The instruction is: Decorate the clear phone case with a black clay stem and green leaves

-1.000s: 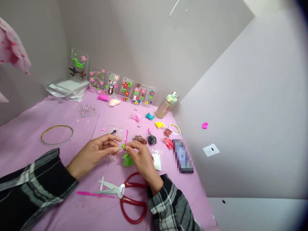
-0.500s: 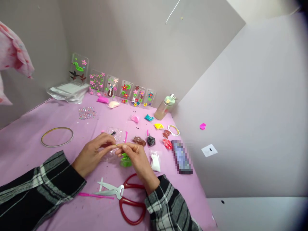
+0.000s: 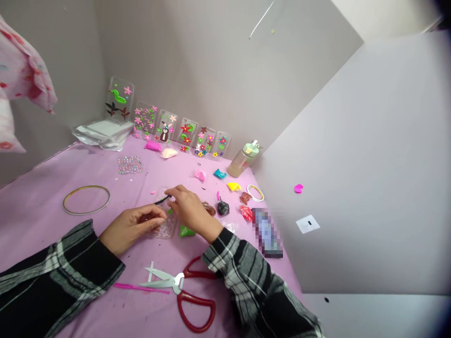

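A clear phone case lies on the pink-covered table under my hands. A thin black strip slants over its upper part, and a small green piece shows below that. My right hand reaches across the case, thumb and index finger closed about the strip's right end. Lower left of it, my left hand has its fingers curled and thumb pressed in; whatever is between the fingertips is too small to make out. A bag of green clay sits just right of the case.
Open red-handled scissors and a pink stick lie in front. Several bags of coloured clay, black and red among them, are to the right, near a blurred phone. Decorated cases and a bottle stand behind.
My hands were together at the fingertips over a tiny piece; now they are apart. The right hand has moved up and left over the case to the black strip, while the left dropped slightly.
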### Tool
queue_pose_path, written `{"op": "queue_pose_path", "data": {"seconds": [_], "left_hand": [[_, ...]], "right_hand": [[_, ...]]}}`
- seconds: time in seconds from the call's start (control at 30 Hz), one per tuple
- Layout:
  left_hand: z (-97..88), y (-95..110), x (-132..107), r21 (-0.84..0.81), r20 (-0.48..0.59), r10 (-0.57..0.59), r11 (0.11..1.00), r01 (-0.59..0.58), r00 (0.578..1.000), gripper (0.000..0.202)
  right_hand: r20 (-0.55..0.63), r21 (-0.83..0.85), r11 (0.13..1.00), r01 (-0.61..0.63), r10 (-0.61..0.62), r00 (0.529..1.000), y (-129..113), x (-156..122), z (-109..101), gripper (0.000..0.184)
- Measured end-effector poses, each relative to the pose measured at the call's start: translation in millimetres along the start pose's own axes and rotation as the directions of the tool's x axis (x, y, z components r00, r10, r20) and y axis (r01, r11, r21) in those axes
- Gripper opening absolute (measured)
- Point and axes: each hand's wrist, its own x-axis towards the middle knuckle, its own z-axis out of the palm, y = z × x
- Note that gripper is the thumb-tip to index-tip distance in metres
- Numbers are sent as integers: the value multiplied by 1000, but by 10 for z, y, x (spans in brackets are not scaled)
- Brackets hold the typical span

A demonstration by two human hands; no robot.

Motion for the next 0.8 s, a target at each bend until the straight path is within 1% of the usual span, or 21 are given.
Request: {"op": "queue_pose_path", "data": {"seconds": [0.1, 0.17, 0.3, 0.47, 0.53, 0.63, 0.73, 0.8], "left_hand": [[-46, -64, 15, 28, 19, -9, 1000, 9, 1000, 32], [-47, -114, 1, 52, 47, -12, 999, 10, 999, 30], [22, -242, -47, 121, 86, 17, 992, -27, 996, 31], [76, -351, -29, 256, 40, 114, 959, -120, 993, 33], [89, -339, -14, 316, 27, 155, 936, -156, 988, 34], [114, -271, -18, 385, 31, 210, 900, -206, 977, 23], [110, -197, -39, 400, 36, 244, 885, -238, 969, 13], [78, -168, -48, 377, 38, 251, 893, -246, 967, 10]], "right_hand": [[85, -96, 994, 48, -40, 996, 9, 205, 64, 36], [98, -137, 989, 64, -50, 994, 29, 282, 69, 34], [41, -173, 984, 53, -47, 998, 75, 310, -17, 27], [6, -174, 984, 41, -40, 999, 122, 244, -115, 21], [-3, -182, 983, 33, -34, 999, 134, 225, -116, 21], [7, -211, 977, 33, -32, 999, 138, 214, -85, 23], [50, -249, 967, 60, -49, 998, 123, 215, -25, 23], [76, -274, 959, 75, -56, 996, 113, 219, 21, 19]]}}
